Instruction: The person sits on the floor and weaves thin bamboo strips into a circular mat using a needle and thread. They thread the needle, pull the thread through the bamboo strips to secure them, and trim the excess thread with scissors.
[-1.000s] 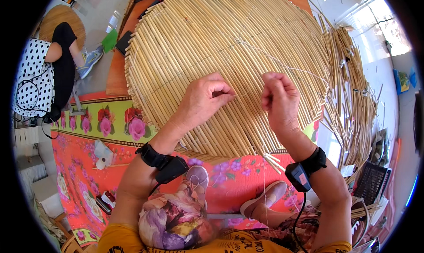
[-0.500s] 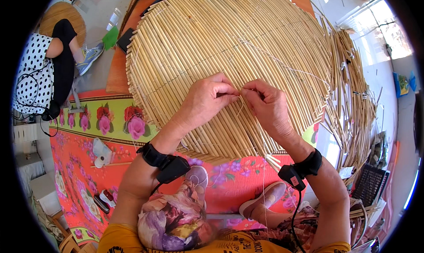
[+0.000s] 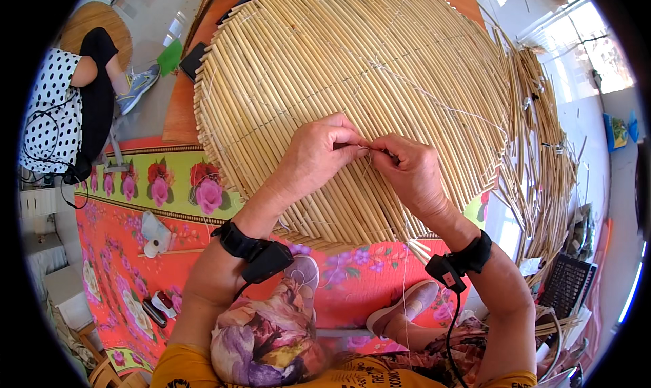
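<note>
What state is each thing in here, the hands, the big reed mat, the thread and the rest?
Left hand: fingers pinched, resting on the mat.
Right hand: fingers pinched, meeting the left.
Round straw-coloured reed mat: lying flat, bound in rows.
Thin white thread: lying loose across the mat.
Pile of loose reeds: unbound, heaped beside the mat.
Black wristbands: strapped on.

I see a pale straw-yellow reed mat [image 3: 352,96], a red rose-patterned floor cloth [image 3: 169,185], and black wristbands [image 3: 237,239].

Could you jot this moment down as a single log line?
left hand: pinching thread on reed mat | right hand: pinching same thread, fingertips meeting | loose reeds: piled at right | flowered cloth: under mat
</note>
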